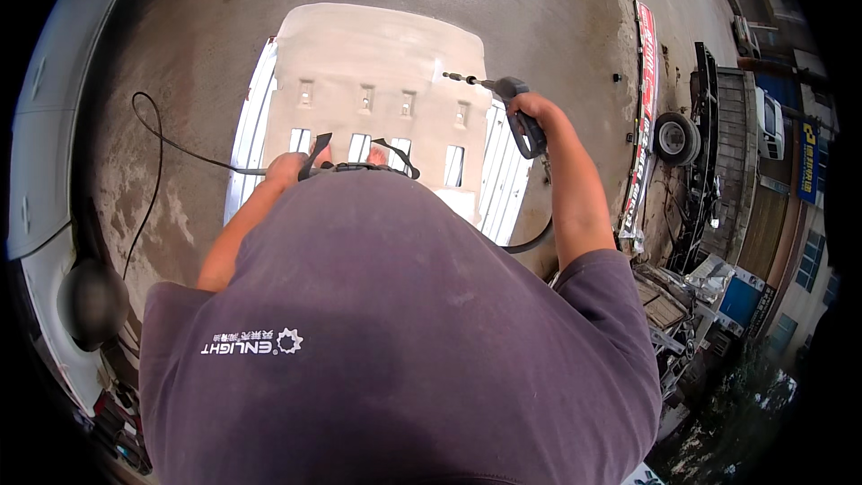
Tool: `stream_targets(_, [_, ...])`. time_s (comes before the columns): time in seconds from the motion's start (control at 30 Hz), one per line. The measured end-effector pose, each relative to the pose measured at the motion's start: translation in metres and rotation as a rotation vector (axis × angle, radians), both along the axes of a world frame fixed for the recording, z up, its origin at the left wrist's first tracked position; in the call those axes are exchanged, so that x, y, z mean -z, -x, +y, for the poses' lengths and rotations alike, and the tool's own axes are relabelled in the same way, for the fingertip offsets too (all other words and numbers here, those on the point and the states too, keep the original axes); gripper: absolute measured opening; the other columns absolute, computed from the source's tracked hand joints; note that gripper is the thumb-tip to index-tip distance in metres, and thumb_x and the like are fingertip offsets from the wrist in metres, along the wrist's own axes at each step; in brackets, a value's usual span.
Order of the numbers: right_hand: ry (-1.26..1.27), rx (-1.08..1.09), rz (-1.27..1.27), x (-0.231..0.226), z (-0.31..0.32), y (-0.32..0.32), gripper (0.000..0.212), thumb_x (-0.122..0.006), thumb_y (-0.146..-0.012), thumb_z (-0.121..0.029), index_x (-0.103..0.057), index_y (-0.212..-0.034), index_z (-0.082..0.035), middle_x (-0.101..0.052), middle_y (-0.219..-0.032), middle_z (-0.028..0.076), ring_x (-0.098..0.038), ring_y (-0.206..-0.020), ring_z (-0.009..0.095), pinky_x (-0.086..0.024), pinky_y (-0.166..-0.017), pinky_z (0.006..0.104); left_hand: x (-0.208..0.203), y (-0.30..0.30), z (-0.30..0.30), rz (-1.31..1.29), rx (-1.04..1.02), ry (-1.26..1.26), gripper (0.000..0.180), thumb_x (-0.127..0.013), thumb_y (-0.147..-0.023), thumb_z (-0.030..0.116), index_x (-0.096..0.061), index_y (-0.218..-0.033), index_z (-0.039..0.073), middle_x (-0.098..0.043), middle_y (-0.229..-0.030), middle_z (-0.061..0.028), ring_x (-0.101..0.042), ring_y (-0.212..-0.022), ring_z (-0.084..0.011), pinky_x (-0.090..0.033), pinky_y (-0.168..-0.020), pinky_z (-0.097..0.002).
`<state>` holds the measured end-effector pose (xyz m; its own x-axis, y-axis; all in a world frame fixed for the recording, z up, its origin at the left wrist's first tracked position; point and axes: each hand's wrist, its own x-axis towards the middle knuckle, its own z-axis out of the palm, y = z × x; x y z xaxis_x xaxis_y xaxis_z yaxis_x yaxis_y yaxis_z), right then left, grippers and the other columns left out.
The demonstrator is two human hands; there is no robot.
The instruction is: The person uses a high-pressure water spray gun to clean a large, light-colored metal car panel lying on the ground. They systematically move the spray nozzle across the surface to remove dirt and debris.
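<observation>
My right hand (pixel 533 110) is wrapped round the grip of a black pressure washer gun (pixel 528 130). Its short metal lance (pixel 462 79) points left over a large beige panel (pixel 377 49) with slots and rounded corners. A whitish patch, perhaps spray, shows by the nozzle tip. At the panel's near left edge, my left hand (pixel 285 167) is closed round a black hose (pixel 242 169); its fingers are partly hidden. The hose passes out of sight behind my body, and a black length reappears below the gun. White ribbed sheet (pixel 503 175) lies under the panel.
Wet concrete (pixel 548 0) surrounds the panel. A white vehicle (pixel 54 126) stands along the left, with the hose looping beside it. To the right are a long red and white board (pixel 643 108), a wheel (pixel 675 138), a truck bed (pixel 732 144) and piled scrap (pixel 682 305).
</observation>
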<state>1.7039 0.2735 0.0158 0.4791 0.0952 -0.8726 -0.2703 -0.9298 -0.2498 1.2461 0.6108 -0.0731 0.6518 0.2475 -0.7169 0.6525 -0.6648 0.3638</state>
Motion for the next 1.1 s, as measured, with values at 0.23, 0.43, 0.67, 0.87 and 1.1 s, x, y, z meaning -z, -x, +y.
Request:
stream_targets(0.23, [0.075,0.183,0.012,-0.018,-0.055,-0.017,0.025,-0.064,-0.071,-0.013,-0.064,-0.087,0.006,-0.066,-0.076,0.019,-0.065,-0.059,0.031,-0.054,-0.055,0.0433,0.004,-0.010,0.001,0.001,0.009,0.028,0.028,-0.059,-0.085,0.029,-0.069,-0.099,0.007,-0.068,-0.101,-0.0214,-0.064,-0.099,-0.0379,-0.049,-0.084,-0.0468])
stream_targets(0.43, [0.155,0.163,0.004,-0.013,-0.035,-0.026,0.022,-0.065,-0.070,-0.014,-0.063,-0.083,0.004,-0.066,-0.077,0.020,-0.064,-0.057,0.030,-0.053,-0.055,0.0422,0.005,0.013,0.002,-0.070,-0.074,0.032,0.023,-0.060,-0.080,0.024,-0.069,-0.093,0.006,-0.069,-0.098,-0.0197,-0.064,-0.097,-0.0374,-0.049,-0.083,-0.0447])
stream_targets(0.67, [0.105,-0.060,0.083,0.009,0.058,-0.017,0.018,-0.066,-0.070,-0.016,-0.062,-0.078,0.000,-0.064,-0.069,0.016,-0.060,-0.053,0.027,-0.051,-0.051,0.0398,0.007,0.053,0.006,-0.085,-0.154,-0.067,0.018,-0.059,-0.080,0.019,-0.068,-0.087,0.006,-0.068,-0.095,-0.0197,-0.064,-0.094,-0.0379,-0.049,-0.080,-0.0459])
stream_targets(0.87, [-0.077,-0.280,0.208,0.014,0.147,0.011,0.017,-0.067,-0.073,-0.016,-0.061,-0.080,-0.002,-0.061,-0.064,0.011,-0.058,-0.049,0.021,-0.051,-0.048,0.0336,-0.002,0.086,0.008,-0.095,-0.243,-0.115,0.018,-0.056,-0.082,0.018,-0.068,-0.086,0.005,-0.068,-0.093,-0.0201,-0.065,-0.093,-0.0380,-0.049,-0.079,-0.0467])
stream_targets(1.1, [-0.221,-0.452,0.232,0.002,0.223,0.043,0.018,-0.069,-0.073,-0.014,-0.060,-0.082,-0.002,-0.059,-0.062,0.008,-0.057,-0.049,0.018,-0.049,-0.046,0.0324,-0.016,0.100,0.014,-0.075,-0.319,-0.100,0.019,-0.056,-0.082,0.019,-0.069,-0.087,0.006,-0.069,-0.093,-0.0197,-0.065,-0.093,-0.0377,-0.050,-0.079,-0.0465])
